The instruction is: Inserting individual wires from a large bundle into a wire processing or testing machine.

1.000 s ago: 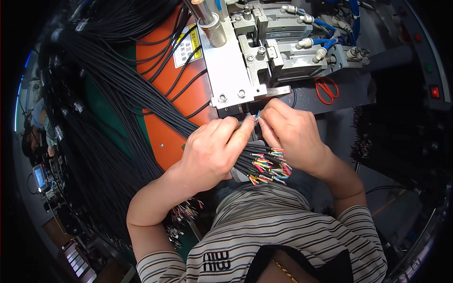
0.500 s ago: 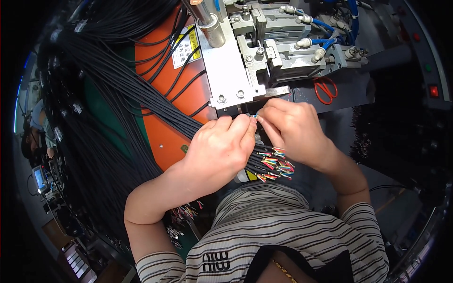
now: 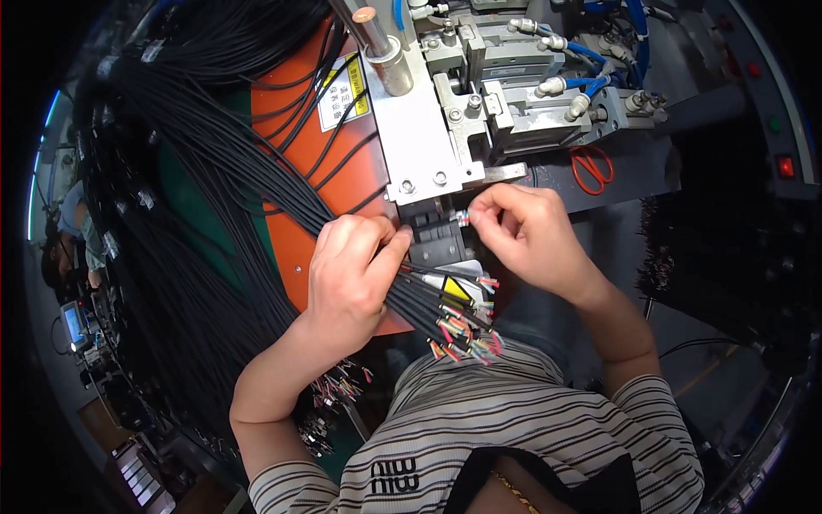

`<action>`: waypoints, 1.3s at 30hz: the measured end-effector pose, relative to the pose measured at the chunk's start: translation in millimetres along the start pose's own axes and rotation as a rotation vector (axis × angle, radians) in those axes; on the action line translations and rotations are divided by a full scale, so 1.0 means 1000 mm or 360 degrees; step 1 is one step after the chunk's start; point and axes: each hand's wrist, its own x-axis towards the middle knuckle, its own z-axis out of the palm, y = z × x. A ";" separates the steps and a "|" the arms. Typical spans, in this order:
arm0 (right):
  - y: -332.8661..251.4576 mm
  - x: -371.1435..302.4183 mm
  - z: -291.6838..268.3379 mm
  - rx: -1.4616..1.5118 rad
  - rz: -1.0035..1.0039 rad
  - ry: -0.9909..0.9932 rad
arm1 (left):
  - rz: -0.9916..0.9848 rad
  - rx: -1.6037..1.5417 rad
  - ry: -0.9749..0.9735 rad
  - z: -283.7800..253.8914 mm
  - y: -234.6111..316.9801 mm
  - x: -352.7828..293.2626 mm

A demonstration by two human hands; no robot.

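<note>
My left hand (image 3: 351,278) is closed round a bundle of black cables (image 3: 287,184), its thumb and forefinger beside a black slotted block (image 3: 438,244). Stripped ends with thin coloured wires (image 3: 458,332) fan out below that hand. One cable runs across the block, and its coloured wire tips (image 3: 463,218) stick out at the right. There the thumb and forefinger of my right hand (image 3: 531,236) pinch together at those tips. Above the block is the bare metal plate (image 3: 415,128) of a machine.
Air cylinders (image 3: 539,120) with blue hoses sit at the upper right. Red-handled scissors (image 3: 591,169) lie right of the plate. An orange panel (image 3: 300,231) lies under the cables, and more black cables (image 3: 163,283) hang at the left. A lit red switch (image 3: 786,166) is at far right.
My left hand has moved left and down from the wire tips, bringing the bundle along and uncovering the black block. The right hand has stayed near the tips.
</note>
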 end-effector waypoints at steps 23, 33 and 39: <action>0.001 -0.010 -0.002 0.2014 0.0549 -0.0532 | -0.0266 -0.1142 -0.0167 -0.001 -0.007 0.016; -0.004 -0.002 0.005 0.1640 -0.0066 -0.0550 | -0.0310 -0.1705 -0.0579 -0.009 -0.024 0.020; -0.008 0.007 -0.001 0.1631 -0.0027 -0.0799 | -0.0529 -0.1860 -0.0763 -0.020 -0.027 0.028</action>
